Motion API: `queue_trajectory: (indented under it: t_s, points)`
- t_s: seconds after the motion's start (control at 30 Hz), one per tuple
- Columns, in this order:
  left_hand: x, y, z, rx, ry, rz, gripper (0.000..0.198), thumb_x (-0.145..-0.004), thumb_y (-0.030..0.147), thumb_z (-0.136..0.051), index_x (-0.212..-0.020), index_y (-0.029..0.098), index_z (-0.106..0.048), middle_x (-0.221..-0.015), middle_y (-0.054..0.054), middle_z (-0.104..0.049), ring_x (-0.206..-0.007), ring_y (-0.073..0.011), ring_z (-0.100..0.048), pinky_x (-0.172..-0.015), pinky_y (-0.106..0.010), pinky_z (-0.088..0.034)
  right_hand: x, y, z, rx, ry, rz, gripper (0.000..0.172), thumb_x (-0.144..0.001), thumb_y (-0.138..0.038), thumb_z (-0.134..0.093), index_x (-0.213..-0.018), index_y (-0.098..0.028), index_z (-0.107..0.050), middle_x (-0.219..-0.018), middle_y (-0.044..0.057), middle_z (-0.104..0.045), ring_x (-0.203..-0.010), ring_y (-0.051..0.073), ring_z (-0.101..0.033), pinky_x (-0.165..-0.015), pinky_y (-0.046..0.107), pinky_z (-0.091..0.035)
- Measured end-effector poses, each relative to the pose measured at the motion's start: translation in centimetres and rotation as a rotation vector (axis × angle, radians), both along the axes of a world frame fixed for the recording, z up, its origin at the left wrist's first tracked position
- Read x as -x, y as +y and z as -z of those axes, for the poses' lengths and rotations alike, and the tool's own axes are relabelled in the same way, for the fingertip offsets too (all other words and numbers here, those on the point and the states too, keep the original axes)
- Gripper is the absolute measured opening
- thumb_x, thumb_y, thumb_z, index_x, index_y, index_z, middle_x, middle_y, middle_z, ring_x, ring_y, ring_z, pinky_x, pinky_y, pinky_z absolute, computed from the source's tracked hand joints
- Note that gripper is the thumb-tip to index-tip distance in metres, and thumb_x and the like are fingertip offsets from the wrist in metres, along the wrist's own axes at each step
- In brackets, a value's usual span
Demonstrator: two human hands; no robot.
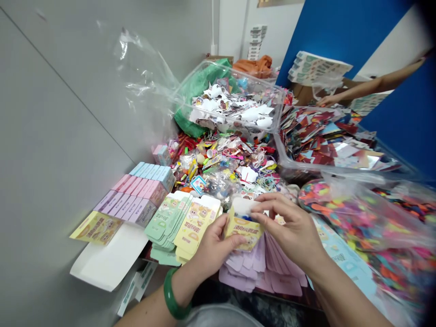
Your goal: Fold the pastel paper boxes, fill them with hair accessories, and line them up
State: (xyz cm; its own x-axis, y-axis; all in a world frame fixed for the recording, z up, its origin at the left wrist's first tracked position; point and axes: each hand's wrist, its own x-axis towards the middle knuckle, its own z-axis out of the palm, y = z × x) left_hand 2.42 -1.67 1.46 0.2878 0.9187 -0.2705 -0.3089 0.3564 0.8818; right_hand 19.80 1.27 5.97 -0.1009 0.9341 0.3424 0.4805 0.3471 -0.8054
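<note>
**Busy table, hands full**

A left hand (214,250) with a green jade bangle (174,294) and a right hand (289,229) sit close together, both clamped on a small yellow printed carton (242,232) at the near edge of the pile. A white scrap (242,206) pokes out at the top of the carton, right by the right hand's fingertips (260,205); hard to say if it's paper or cotton.

Just under the right hand is a fanned heap of flat lilac cartons (262,268). Beside the left hand are flat yellow cartons (197,227) and mint green ones (163,227). Further left, pink boxes (136,190) and blue boxes (153,175) stand in neat rows.

Behind all that is a big mound of tiny trinkets (221,163), plus a clear tub of white cutouts (231,100) and another of red and foil cards (334,141). At top right, a co-worker's hand (327,101) rests on that second tub's far side.
</note>
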Motion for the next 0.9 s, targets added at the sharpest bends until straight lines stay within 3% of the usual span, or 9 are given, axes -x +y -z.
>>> queue_trajectory:
  t_s: [0.07, 0.17, 0.27, 0.33, 0.4, 0.47, 0.57, 0.73, 0.9]
  points:
    - [0.3, 0.1, -0.1, 0.039, 0.026, -0.002, 0.043, -0.069, 0.03, -0.079, -0.106, 0.018, -0.063, -0.098, -0.005, -0.072, -0.079, -0.0194, -0.067, -0.057, -0.023, -0.053, -0.1, 0.1, 0.2, 0.047, -0.023, -0.026, 0.016, -0.081, -0.039, -0.066, -0.074, -0.029, -0.076, -0.101, 0.007, -0.07, -0.096, 0.024, -0.064, -0.079, 0.036, -0.052]
    - [0.7, 0.1, -0.2, 0.065, 0.06, 0.006, 0.046, -0.068, 0.032, -0.08, -0.109, 0.018, -0.062, -0.097, -0.006, -0.072, -0.077, -0.0197, -0.067, -0.053, -0.023, -0.053, -0.5, 0.3, 0.1, 0.126, -0.07, -0.188, 0.022, -0.085, -0.041, -0.062, -0.075, -0.029, -0.078, -0.113, 0.006, -0.071, -0.104, 0.025, -0.064, -0.093, 0.04, -0.047]
    - [0.9, 0.1, -0.1, 0.069, 0.059, 0.016, 0.046, -0.069, 0.031, -0.079, -0.11, 0.018, -0.063, -0.101, -0.007, -0.072, -0.079, -0.0203, -0.069, -0.053, -0.022, -0.054, -1.6, 1.4, 0.1, 0.225, -0.016, -0.268, 0.026, -0.085, -0.043, -0.061, -0.075, -0.026, -0.078, -0.113, 0.007, -0.071, -0.1, 0.024, -0.065, -0.087, 0.037, -0.05]
    - [0.9, 0.1, 0.1, 0.062, 0.052, 0.007, 0.045, -0.07, 0.031, -0.078, -0.11, 0.018, -0.062, -0.102, -0.007, -0.073, -0.079, -0.0196, -0.069, -0.051, -0.021, -0.053, -2.7, 3.0, 0.6, 0.253, 0.004, -0.093, 0.028, -0.084, -0.044, -0.061, -0.077, -0.023, -0.077, -0.096, 0.008, -0.074, -0.087, 0.023, -0.067, -0.075, 0.033, -0.052]
    - [1.0, 0.2, 0.3, 0.054, 0.051, 0.0, 0.044, -0.072, 0.031, -0.077, -0.11, 0.017, -0.061, -0.102, -0.007, -0.073, -0.077, -0.0185, -0.069, -0.05, -0.02, -0.052, -4.0, 5.3, 1.5, 0.231, -0.139, 0.176, 0.025, -0.085, -0.039, -0.059, -0.087, -0.02, -0.076, -0.086, 0.007, -0.073, -0.079, 0.022, -0.066, -0.071, 0.031, -0.051]
    - [0.9, 0.3, 0.4, 0.054, 0.06, 0.002, 0.043, -0.072, 0.031, -0.077, -0.109, 0.017, -0.061, -0.102, -0.007, -0.074, -0.077, -0.0183, -0.07, -0.051, -0.02, -0.053, -5.1, 7.9, 2.6, 0.201, -0.416, 0.314, 0.026, -0.086, -0.025, -0.056, -0.103, -0.018, -0.074, -0.099, 0.009, -0.073, -0.086, 0.022, -0.066, -0.08, 0.031, -0.049]
    - [0.9, 0.2, 0.3, 0.06, 0.078, 0.013, 0.044, -0.072, 0.032, -0.077, -0.11, 0.017, -0.06, -0.102, -0.007, -0.074, -0.078, -0.019, -0.07, -0.052, -0.021, -0.054, -6.1, 11.2, 4.2, 0.22, -0.667, 0.274, 0.038, -0.082, -0.009, -0.053, -0.115, -0.015, -0.071, -0.118, 0.012, -0.068, -0.102, 0.024, -0.063, -0.091, 0.03, -0.044]
    - [1.0, 0.0, 0.2, 0.054, 0.068, 0.009, 0.044, -0.072, 0.032, -0.077, -0.11, 0.017, -0.061, -0.106, -0.008, -0.073, -0.083, -0.0212, -0.071, -0.056, -0.023, -0.056, -6.7, 13.3, 5.2, 0.295, -0.703, 0.232, 0.02, -0.078, -0.01, -0.058, -0.084, -0.013, -0.077, -0.092, 0.013, -0.074, -0.089, 0.026, -0.066, -0.08, 0.03, -0.046]
    - [1.2, 0.0, 0.4, 0.037, 0.036, -0.009, 0.042, -0.073, 0.028, -0.077, -0.11, 0.017, -0.061, -0.109, -0.007, -0.074, -0.095, -0.0228, -0.07, -0.068, -0.025, -0.057, -7.4, 12.8, 3.7, 0.275, -0.615, 0.284, 0.018, -0.081, -0.02, -0.06, -0.081, -0.015, -0.076, -0.082, 0.009, -0.074, -0.078, 0.023, -0.066, -0.07, 0.029, -0.045]
